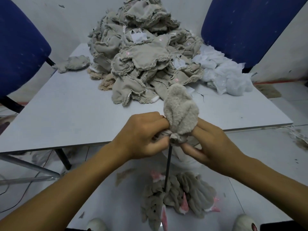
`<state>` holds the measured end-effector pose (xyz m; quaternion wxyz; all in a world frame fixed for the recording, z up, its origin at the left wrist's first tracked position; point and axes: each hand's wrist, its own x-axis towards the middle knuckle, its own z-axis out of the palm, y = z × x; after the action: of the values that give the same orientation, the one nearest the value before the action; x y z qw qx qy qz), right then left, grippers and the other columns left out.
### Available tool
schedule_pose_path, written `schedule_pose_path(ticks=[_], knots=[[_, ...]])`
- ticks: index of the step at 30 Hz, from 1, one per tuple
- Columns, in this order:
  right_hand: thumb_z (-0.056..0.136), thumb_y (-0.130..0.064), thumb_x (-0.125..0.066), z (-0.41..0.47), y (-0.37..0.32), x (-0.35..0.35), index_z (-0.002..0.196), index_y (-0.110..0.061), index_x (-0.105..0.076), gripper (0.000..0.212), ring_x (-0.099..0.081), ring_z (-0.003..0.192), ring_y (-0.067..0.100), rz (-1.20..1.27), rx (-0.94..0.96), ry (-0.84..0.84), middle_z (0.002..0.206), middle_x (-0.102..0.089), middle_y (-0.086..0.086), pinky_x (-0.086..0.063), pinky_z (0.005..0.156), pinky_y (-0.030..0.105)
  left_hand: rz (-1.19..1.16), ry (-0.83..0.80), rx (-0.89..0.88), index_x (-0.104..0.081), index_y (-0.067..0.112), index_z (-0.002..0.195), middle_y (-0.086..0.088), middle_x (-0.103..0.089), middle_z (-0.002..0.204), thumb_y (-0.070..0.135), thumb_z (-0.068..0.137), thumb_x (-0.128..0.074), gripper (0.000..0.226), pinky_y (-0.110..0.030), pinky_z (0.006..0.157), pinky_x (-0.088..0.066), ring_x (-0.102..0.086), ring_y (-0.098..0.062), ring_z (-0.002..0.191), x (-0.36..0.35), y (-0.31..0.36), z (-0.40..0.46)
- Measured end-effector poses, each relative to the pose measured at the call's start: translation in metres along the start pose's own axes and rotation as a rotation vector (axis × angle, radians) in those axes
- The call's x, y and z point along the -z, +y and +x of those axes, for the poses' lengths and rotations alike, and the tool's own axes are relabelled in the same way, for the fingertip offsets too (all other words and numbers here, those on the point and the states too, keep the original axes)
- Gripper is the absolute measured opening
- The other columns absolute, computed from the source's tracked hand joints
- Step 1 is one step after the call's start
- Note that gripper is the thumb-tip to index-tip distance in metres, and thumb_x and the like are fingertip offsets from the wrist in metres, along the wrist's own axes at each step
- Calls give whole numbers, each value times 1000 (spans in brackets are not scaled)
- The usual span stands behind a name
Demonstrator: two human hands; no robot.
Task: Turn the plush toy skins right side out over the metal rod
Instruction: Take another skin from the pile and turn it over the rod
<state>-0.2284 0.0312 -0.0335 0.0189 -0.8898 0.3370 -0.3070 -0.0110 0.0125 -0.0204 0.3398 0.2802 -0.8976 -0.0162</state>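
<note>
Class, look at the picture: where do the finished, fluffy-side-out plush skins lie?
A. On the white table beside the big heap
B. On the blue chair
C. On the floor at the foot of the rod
C: the fluffy skins with pink ears lie on the floor around the foot of the metal rod, below both hands.

A fluffy beige plush skin [180, 110] sits bunched, fuzzy side out, atop the upright dark metal rod [168, 167].

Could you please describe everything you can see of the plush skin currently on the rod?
The plush skin is beige, fleecy fabric, its fluffy side outward, forming a rounded bulb that stands upright atop the dark metal rod. Its lower edge is bunched and gathered where the left hand and right hand pinch it from either side, just above the table edge.
</note>
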Motion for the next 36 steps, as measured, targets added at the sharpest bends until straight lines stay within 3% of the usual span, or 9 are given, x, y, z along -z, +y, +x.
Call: schedule_pose_path(ticks=[7, 12, 17, 21, 24, 27, 31, 33, 36], knots=[[85, -15, -71, 38, 5, 18, 93, -11, -64, 12, -58, 89, 13, 310, -249, 127, 98, -61, 2, -53, 70, 21, -230, 154, 255, -42, 31, 71, 14, -40, 57, 30, 85, -58, 21, -26, 52, -33, -38, -5, 55, 14, -11, 35], [81, -14, -76, 58, 19, 13, 77, -17, -62, 15, -66, 55, 15, 542, -508, 133, 64, -66, -1, -54, 54, 35, -471, 130, 539, -52, 21, 67, 11, -47, 59, 26, 82, -62, 19, -34, 58, -34, -44, -11, 59, 1, -20, 48], [68, -27, -71, 71, 30, -10, 67, -13, -63, 15, -57, 51, 24, 647, -724, 252, 59, -61, 11, -48, 46, 35, -425, 172, 592, -54, 2, 68, -6, -50, 59, 27, 79, -60, 28, -35, 57, -34, -44, -16, 58, -11, -22, 56], [65, -20, -62, 69, 47, -26, 52, -23, -57, 15, -47, 53, 9, 644, -897, 308, 49, -53, -12, -39, 55, 31, -339, 39, 633, -52, 11, 66, -3, -49, 60, 34, 73, -58, 25, -35, 57, -34, -42, -13, 59, -26, -12, 55], [75, -13, -66, 70, 55, -37, 55, -18, -59, 21, -55, 60, 13, 619, -1034, 346, 54, -59, -8, -46, 61, 35, -495, -132, 732, -63, 21, 81, 6, -62, 73, 36, 67, -64, 21, -34, 66, -46, -56, -12, 69, -22, -22, 58], [77, -16, -69, 72, 55, -37, 58, -16, -57, 23, -56, 66, 24, 778, -1115, 315, 62, -58, 7, -48, 66, 42, -667, -160, 810, -67, 21, 98, -1, -70, 90, 31, 66, -72, 33, -50, 81, -58, -68, -24, 84, -20, -33, 57], [86, -8, -68, 67, 53, -24, 84, 7, -71, 15, -65, 76, 35, 1212, -1173, 177, 81, -66, 26, -55, 79, 46, -740, -81, 856, -67, 13, 100, -15, -72, 94, 29, 71, -78, 35, -56, 69, -59, -70, -37, 79, -32, -32, 54], [85, -10, -68, 63, 52, -17, 94, 8, -71, 20, -66, 84, 34, 1338, -1195, 150, 91, -69, 24, -53, 83, 43, -810, -27, 909, -68, 8, 98, -12, -72, 80, 26, 78, -78, 29, -39, 54, -58, -65, -26, 62, -37, -34, 55], [82, -16, -70, 57, 51, -4, 103, -3, -70, 24, -73, 86, 24, 1519, -1061, 37, 98, -74, 14, -60, 67, 29, -934, 122, 1028, -67, 7, 88, -7, -66, 60, 11, 90, -69, 5, -20, 35, -43, -54, -17, 42, -35, -44, 56]])
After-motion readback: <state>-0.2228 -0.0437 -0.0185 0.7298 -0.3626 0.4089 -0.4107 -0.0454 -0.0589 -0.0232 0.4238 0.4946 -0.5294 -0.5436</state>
